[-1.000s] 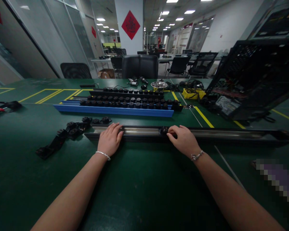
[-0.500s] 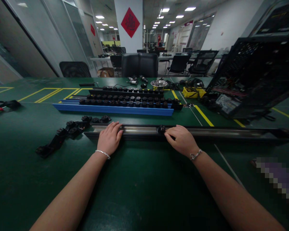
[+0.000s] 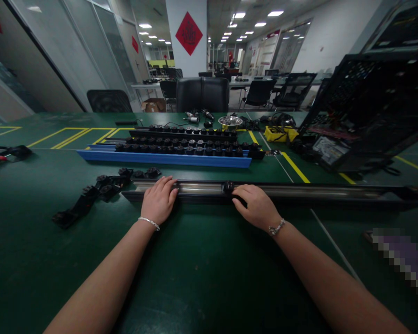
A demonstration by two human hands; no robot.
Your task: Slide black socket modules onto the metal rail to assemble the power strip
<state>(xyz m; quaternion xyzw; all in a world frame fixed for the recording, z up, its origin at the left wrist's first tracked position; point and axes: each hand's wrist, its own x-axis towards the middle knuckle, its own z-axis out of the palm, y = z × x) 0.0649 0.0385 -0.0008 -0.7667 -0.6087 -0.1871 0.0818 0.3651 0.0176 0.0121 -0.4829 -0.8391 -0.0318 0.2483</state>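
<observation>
A long dark rail with a shiny channel lies across the green table in front of me. My left hand rests flat on the rail's left end, fingers stretched out. My right hand is curled on the rail near its middle, fingertips pinching a small black slider piece that sits in the channel. A loose row of black clip parts lies just left of the rail.
Behind the rail a blue tray carries rows of black parts. A tilted black crate stands at the right, with a yellow box and a metal bowl farther back. A blurred patch is at the right front.
My right hand has slid the black slider piece leftward along the rail, toward my left hand. The left hand has stayed in place.
</observation>
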